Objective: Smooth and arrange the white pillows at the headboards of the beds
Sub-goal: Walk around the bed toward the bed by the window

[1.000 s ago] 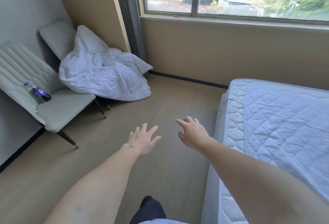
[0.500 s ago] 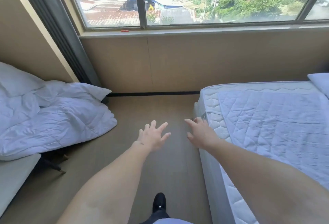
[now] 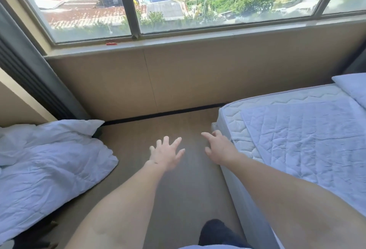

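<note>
Bare and empty, both hands reach forward with nothing between the fingers: the left hand [image 3: 166, 153] is spread wide over the wood-look floor [image 3: 178, 189], and the right hand [image 3: 218, 148] hangs loosely open just beside the corner of the quilted mattress [image 3: 297, 140]. Neither touches any bedding. A white pillow [image 3: 351, 88] shows only as a corner at the far right edge, lying at the end of the mattress, well apart from both hands. A crumpled white duvet [image 3: 49, 165] is heaped on the left, under the window [image 3: 178, 1]. My guess is that the person is heading for that pillow. The aisle is narrow, so a shin could catch the mattress corner, or a foot could snag the trailing duvet edge.
</note>
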